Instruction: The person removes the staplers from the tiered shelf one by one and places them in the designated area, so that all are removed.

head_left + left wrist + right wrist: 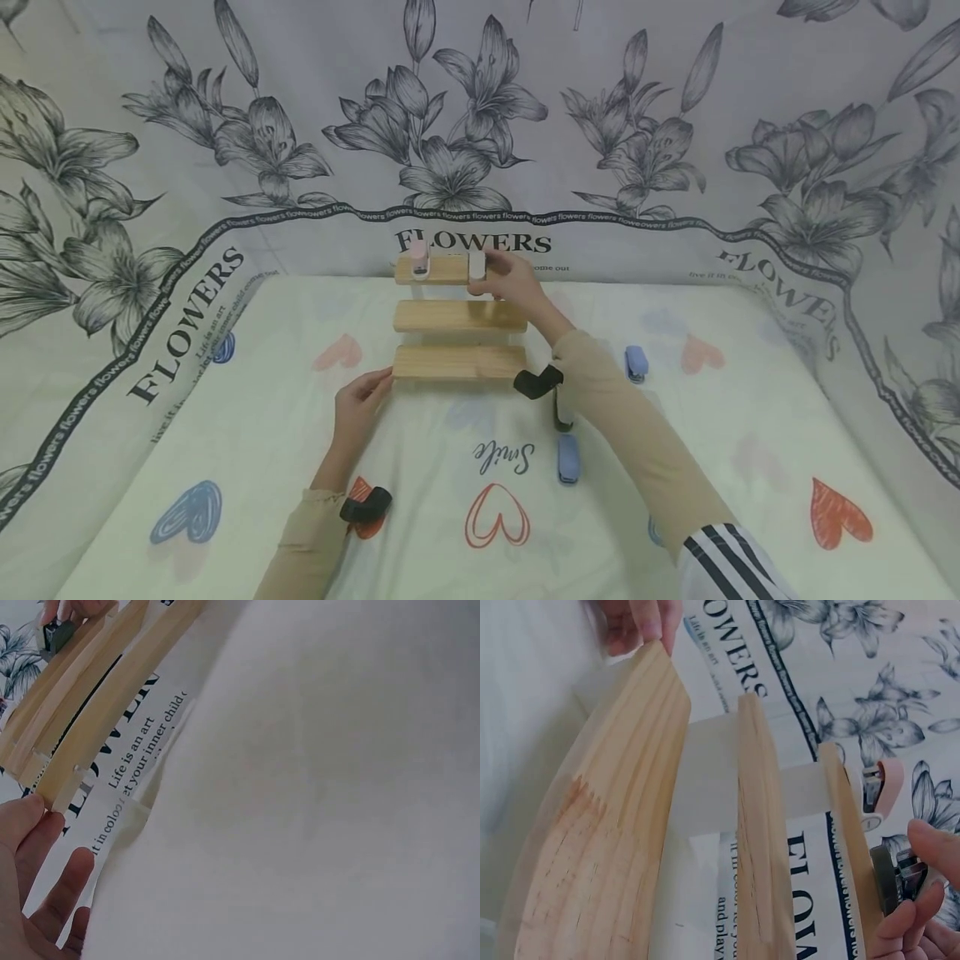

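A three-tier wooden rack (459,363) with pale side pieces stands in the middle of the table. At its top tier, my right hand (514,282) holds a small grey-and-white stapler (477,266) between thumb and fingers. The stapler's dark end (883,879) sits right at the top plank in the right wrist view. To its left, a pink-and-white stapler (420,260) rests on the same tier. My left hand (358,408) pinches the left end of the lowest plank, with thumb and index fingertips at its corner in the left wrist view.
Right of the rack lie a blue stapler (636,364), another blue stapler (568,458) nearer the front, and a dark-based stapler (562,414) partly hidden by my right sleeve. Behind the rack rises a flower-printed cloth (637,250). A heart-patterned cloth (420,533) covers the table.
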Available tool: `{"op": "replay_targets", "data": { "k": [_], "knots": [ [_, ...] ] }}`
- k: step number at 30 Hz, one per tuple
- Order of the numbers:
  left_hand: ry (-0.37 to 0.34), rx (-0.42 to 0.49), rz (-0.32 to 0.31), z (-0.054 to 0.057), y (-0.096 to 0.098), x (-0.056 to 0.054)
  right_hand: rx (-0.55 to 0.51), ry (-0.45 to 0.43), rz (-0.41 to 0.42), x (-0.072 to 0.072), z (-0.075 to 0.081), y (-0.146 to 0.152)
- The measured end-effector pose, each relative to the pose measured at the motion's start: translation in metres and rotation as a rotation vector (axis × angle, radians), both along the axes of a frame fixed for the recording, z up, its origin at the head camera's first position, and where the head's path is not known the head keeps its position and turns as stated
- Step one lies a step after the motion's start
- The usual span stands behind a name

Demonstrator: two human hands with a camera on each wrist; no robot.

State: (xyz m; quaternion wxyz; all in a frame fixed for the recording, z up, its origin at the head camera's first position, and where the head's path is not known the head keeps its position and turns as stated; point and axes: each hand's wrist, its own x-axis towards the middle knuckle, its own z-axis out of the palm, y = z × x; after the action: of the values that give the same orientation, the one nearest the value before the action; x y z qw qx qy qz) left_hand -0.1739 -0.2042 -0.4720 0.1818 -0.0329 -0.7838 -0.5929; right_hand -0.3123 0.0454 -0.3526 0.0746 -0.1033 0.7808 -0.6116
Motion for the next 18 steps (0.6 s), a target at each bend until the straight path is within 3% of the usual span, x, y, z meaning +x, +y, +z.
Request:
{"op": "replay_targets", "data": {
  "k": [8,18],
  "knots": [
    [-0.013,0.026,0.012,-0.023,-0.012,-0.013,-0.078,-0.042,0.017,0.003,-0.002,0.008],
    [-0.009,0.035,0.018,-0.024,-0.008,-0.013,0.001,0.004,0.018,0.021,-0.007,0.028]
  ]
}}
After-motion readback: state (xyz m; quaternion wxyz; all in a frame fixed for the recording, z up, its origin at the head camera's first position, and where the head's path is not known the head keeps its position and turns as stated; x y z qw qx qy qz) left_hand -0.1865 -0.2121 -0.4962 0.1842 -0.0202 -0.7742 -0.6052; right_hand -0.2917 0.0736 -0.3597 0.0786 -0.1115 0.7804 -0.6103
